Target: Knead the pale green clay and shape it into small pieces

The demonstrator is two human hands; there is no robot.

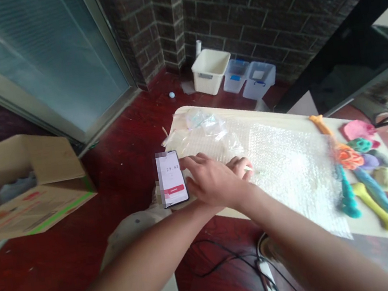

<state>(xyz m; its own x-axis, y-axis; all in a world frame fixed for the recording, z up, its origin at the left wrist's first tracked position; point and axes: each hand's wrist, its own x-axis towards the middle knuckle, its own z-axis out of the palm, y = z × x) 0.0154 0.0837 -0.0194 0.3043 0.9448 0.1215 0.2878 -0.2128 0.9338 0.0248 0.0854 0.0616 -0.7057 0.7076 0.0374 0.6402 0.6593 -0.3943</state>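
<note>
My forearms cross over the near edge of a pale table (233,213). My right hand (206,176) is beside the right edge of a smartphone (172,178), thumb and index finger apart; whether they touch it I cannot tell. The lit phone screen reads 29.43 above a red button. Partly behind my right hand, my left hand (241,166) rests at the left part of a sheet of bubble wrap (288,170). Its fingers are curled, with something small and whitish at their tips. Crumpled clear plastic bags (209,124) lie beyond the hands.
Coloured soft-looking pieces, among them a yellow bone shape (378,208) and a teal stick (348,193), lie at the table's right end. An open cardboard box (53,159) stands left. A cream bin (210,72) and clear tubs (259,80) stand by the wall. Cables and a power strip (270,282) lie below.
</note>
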